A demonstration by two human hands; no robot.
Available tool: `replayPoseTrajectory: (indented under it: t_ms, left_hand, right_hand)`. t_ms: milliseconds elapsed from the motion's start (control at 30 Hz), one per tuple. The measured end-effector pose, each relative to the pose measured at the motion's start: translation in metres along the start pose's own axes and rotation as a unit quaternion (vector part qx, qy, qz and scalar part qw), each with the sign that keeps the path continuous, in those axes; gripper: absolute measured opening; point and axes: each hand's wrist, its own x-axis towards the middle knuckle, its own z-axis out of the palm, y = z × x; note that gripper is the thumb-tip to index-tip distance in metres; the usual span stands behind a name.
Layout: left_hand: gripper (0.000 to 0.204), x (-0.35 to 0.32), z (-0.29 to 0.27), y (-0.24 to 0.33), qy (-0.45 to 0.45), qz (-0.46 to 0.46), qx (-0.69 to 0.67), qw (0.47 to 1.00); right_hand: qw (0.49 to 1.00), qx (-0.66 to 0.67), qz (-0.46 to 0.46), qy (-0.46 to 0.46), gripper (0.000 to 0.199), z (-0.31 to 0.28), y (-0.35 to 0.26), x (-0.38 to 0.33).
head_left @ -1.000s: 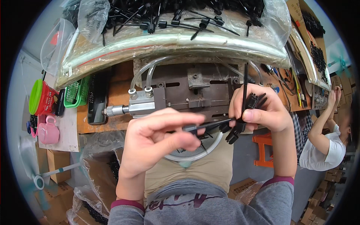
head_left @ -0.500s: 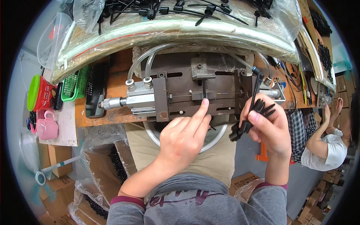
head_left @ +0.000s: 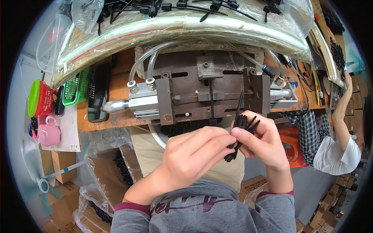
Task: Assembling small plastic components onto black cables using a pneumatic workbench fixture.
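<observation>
In my right hand (head_left: 266,144) is a bunch of black plastic stemmed parts (head_left: 241,122), gripped between thumb and fingers, one long thin stem pointing up. My left hand (head_left: 194,150) meets it from the left. Its fingers are closed at the near end of the bunch, on a black part mostly hidden behind them. Beyond both hands is a brown metal clamping fixture (head_left: 186,85) with a silver cylinder at each side. A single black stemmed part (head_left: 211,101) lies across its small middle block, its thicker end toward me.
A plastic-covered ledge (head_left: 186,29) with several black parts runs behind the fixture. Clear air hoses (head_left: 151,64) arch over the bench. At left are a green basket (head_left: 79,91) and pink cup (head_left: 49,132). A round bin (head_left: 157,136) sits below; a co-worker (head_left: 338,155) is at right.
My left hand has drawn back from the fixture's middle block to the bunch. My right hand has moved left and slightly down with the bunch. The co-worker's arm now reaches farther up.
</observation>
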Motion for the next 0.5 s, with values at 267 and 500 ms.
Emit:
replayPoseTrajectory:
  t_ms: [267,500]
  left_hand:
    - [0.030,-0.013,0.005,-0.012,0.001,-0.022,0.139,0.990]
    - [0.029,-0.008,0.017,-0.024,-0.029,0.002,0.269,0.963]
  right_hand:
    - [0.997,0.052,-0.040,0.032,0.013,-0.008,-0.004,-0.001]
    - [0.987,0.125,-0.095,0.020,0.019,-0.019,0.002,-0.009]
